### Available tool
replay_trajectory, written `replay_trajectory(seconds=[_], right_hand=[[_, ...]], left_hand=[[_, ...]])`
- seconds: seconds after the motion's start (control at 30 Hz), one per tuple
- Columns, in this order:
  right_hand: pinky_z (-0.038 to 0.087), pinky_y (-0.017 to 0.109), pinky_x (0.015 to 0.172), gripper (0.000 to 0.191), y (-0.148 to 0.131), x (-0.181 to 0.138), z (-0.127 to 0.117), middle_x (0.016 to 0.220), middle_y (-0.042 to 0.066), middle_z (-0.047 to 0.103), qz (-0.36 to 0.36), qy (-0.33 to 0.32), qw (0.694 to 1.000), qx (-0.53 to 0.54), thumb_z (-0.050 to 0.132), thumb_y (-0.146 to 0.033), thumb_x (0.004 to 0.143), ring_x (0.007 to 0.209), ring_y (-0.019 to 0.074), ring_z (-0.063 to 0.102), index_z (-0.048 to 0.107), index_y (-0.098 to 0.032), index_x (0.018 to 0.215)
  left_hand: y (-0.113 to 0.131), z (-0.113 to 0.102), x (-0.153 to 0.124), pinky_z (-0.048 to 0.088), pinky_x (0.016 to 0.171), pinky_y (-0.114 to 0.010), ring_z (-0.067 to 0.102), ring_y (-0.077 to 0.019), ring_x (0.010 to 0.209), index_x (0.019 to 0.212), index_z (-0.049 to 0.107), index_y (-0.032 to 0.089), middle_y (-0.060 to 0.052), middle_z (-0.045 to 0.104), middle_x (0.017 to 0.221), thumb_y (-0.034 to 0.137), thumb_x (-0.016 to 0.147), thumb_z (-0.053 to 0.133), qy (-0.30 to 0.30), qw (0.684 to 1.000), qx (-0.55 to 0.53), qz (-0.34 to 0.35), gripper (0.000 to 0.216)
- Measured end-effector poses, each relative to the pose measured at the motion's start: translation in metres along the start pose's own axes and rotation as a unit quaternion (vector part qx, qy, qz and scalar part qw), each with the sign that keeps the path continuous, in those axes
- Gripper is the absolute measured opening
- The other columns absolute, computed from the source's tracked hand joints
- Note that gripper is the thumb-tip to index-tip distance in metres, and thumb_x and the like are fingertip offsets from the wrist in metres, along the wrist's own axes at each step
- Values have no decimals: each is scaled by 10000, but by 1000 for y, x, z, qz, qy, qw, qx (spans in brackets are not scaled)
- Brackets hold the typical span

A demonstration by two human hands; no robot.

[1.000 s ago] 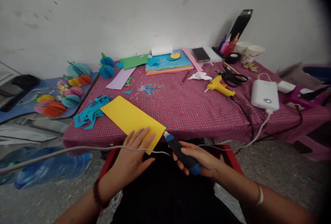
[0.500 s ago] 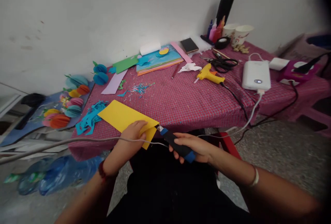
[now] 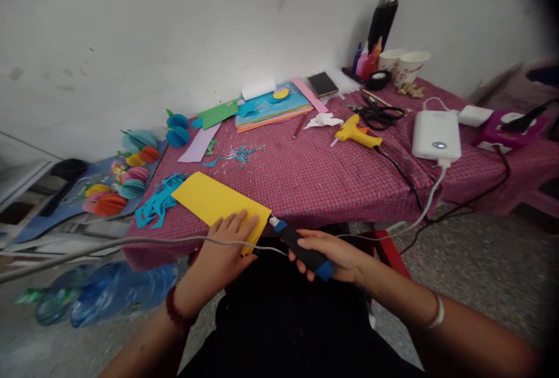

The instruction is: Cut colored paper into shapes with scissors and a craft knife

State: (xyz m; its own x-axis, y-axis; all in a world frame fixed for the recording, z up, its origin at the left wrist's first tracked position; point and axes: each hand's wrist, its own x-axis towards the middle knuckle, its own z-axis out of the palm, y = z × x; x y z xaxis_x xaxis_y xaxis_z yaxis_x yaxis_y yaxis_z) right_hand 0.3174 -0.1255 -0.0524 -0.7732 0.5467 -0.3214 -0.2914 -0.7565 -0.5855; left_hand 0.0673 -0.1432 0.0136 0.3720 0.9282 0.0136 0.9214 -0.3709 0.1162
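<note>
A folded sheet of yellow paper point(image 3: 213, 197) lies at the table's front edge, with its near right corner hanging past it. My left hand point(image 3: 229, 244) rests on the paper's right part, fingers stretched out over it and thumb by the lower corner. In my right hand point(image 3: 325, 253) is a utility knife point(image 3: 301, 247) with a thick black and blue handle. Its metal tip meets the paper's right corner; the blade's end is hard to make out. Blue paper scraps point(image 3: 161, 200) lie just left of the yellow sheet.
A yellow glue gun point(image 3: 358, 133), black scissors point(image 3: 379, 115) and a white power bank point(image 3: 437, 134) stand to the right. Stacked coloured sheets point(image 3: 273, 113) lie at the back. A grey cable point(image 3: 131, 241) crosses before my hands. Paper ornaments point(image 3: 111, 204) sit at left.
My left fingers, bent over the paper's folded edge before, now lie flatter and more stretched on it. The knife stays at the corner. The whole view has shifted slightly.
</note>
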Motion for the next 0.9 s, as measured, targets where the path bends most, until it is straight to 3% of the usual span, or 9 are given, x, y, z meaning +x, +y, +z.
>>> replay_trajectory(seconds=[0.1, 0.23, 0.53, 0.67, 0.77, 0.83, 0.9], right_hand=[[496, 196, 449, 276, -1, -1, 2, 833, 61, 648, -2, 9, 1000, 4, 644, -305, 818, 579, 108, 608, 560, -134, 1019], [476, 193, 436, 322, -2, -2, 5, 813, 46, 627, -5, 9, 1000, -1, 666, -326, 798, 566, 101, 587, 576, -127, 1034], [461, 201, 433, 416, 14, 5, 21, 809, 47, 615, 16, 18, 999, -27, 684, -331, 774, 554, 103, 571, 578, -118, 1115], [452, 194, 425, 440, 18, 9, 27, 813, 48, 609, 24, 28, 998, -42, 691, -356, 766, 554, 101, 567, 584, -117, 1120], [427, 183, 403, 425, 17, 9, 27, 817, 52, 613, 19, 33, 998, -45, 690, -362, 767, 550, 102, 562, 589, -118, 1099], [408, 174, 395, 423, 15, 9, 26, 829, 61, 621, 20, 30, 998, -43, 687, -362, 775, 558, 104, 563, 587, -119, 1107], [393, 166, 392, 430, 14, 8, 25, 828, 67, 626, 28, 29, 998, -38, 672, -372, 795, 559, 103, 559, 580, -118, 1129]], left_hand=[[14, 19, -10, 328, 1055, -527, 428, -328, 1294, 1362, 458, 220, -138, 457, 1426, 143, 803, 551, 47, 997, 64, 6, 573], [21, 37, -10, 351, 1055, -490, 490, -294, 1252, 1314, 520, 181, -132, 524, 1370, 65, 811, 434, 103, 994, 23, 10, 523], [-19, 37, -32, 320, 1075, -473, 564, -268, 1167, 1145, 646, 208, -111, 644, 1217, 59, 758, 468, 158, 980, -111, 42, 452], [-17, 22, -32, 371, 1003, -391, 555, -241, 1125, 1237, 577, 237, -81, 633, 1199, 96, 772, 505, 122, 989, -86, 23, 491], [-9, 9, -19, 425, 866, -378, 577, -258, 984, 1343, 477, 259, -81, 637, 1086, 348, 809, 602, 76, 995, -57, -6, 555], [-5, 5, -8, 428, 807, -383, 583, -254, 890, 1320, 504, 257, -86, 637, 974, 450, 845, 558, 58, 998, -25, -14, 516], [-3, 6, 2, 423, 808, -387, 577, -249, 892, 1231, 579, 244, -96, 629, 953, 436, 900, 476, 61, 998, -6, -24, 396]])
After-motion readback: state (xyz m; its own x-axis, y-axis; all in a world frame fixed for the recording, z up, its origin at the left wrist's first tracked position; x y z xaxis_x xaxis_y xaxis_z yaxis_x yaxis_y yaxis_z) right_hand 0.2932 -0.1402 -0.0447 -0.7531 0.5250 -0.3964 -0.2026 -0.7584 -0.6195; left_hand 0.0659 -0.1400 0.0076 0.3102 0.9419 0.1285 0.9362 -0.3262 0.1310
